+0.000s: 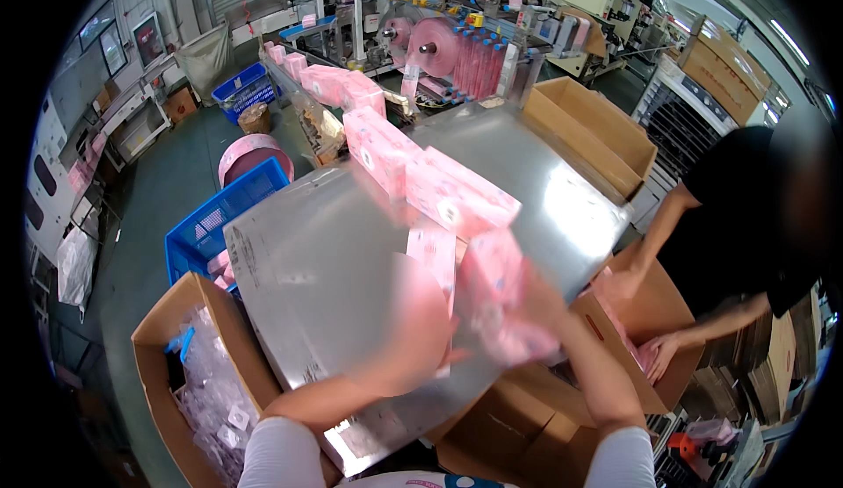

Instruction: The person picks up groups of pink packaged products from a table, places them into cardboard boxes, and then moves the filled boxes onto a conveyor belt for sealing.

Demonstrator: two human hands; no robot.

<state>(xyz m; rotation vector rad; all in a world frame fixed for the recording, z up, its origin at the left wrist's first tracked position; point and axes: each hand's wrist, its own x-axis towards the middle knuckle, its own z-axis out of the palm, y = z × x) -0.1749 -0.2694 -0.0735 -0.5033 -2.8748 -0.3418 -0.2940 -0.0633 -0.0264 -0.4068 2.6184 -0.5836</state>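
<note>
A row of pink plastic-wrapped packs (457,194) runs down the metal table (303,269) toward me. Smeared by motion, my left hand (420,343) is over the table beside a paler pink pack (433,251); its fingers cannot be made out. My right hand (543,302), also blurred, is closed against the right side of a pink pack (493,264) at the near end of the row. Another crumpled-looking pink pack (518,337) lies just below that hand, above an open cardboard box (500,431) at the table's near edge.
At right, a co-worker's hands (659,352) reach into a cardboard box (667,290) with pink packs. A carton of clear plastic wrappers (215,391) stands at left, by a blue crate (189,233). Behind are another carton (597,128) and a machine with pink film rolls (436,46).
</note>
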